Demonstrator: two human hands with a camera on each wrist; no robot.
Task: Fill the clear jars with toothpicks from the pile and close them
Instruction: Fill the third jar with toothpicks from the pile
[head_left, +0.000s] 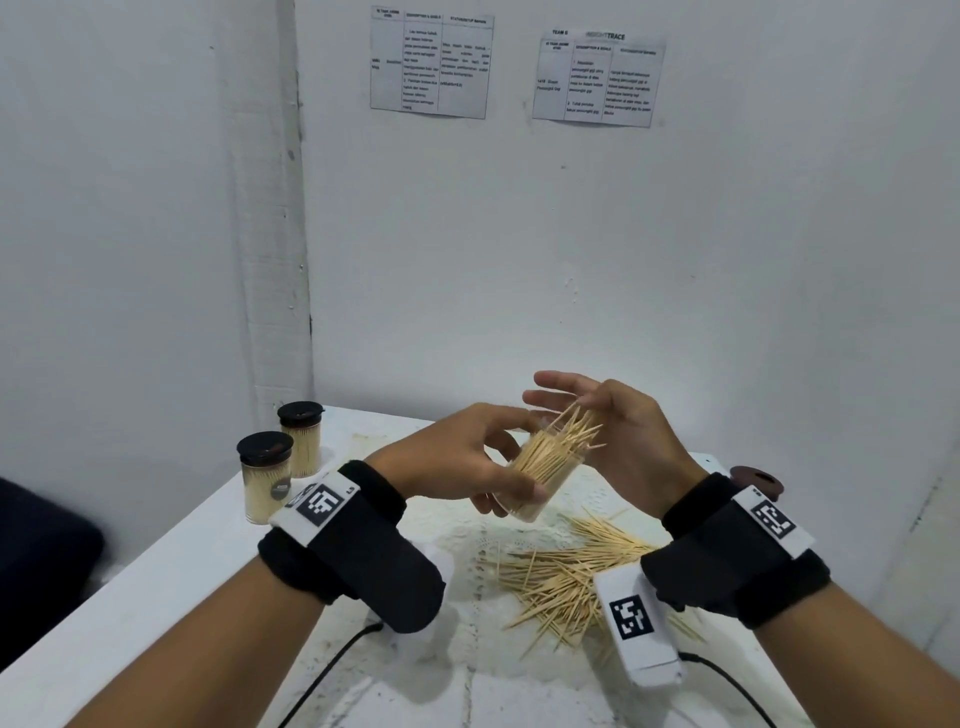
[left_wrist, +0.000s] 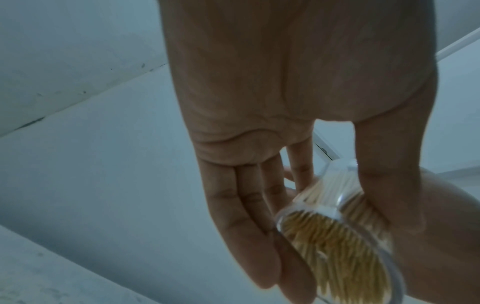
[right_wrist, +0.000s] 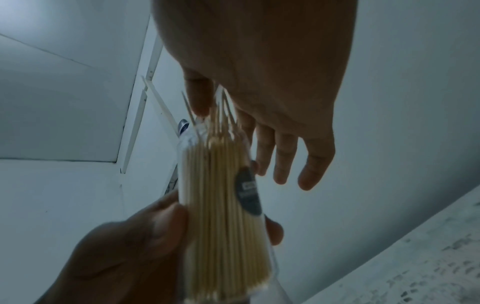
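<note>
My left hand (head_left: 467, 457) grips a clear jar (head_left: 535, 483) packed with toothpicks and holds it tilted above the table. Thumb and fingers wrap its lower half, as the left wrist view shows from below the jar (left_wrist: 337, 236). Toothpick tips fan out of the open mouth toward my right hand (head_left: 623, 426). That hand's fingers are straight and spread, its palm against the tips. In the right wrist view the jar (right_wrist: 223, 195) bears a dark label and the right hand (right_wrist: 272, 72) stands over the tips. A loose toothpick pile (head_left: 566, 577) lies on the table below.
Two filled jars with black lids (head_left: 267, 478) (head_left: 301, 439) stand at the table's back left by the wall. A dark round lid (head_left: 756, 480) lies at the right edge behind my right wrist. Cables run off the table's (head_left: 156, 571) front.
</note>
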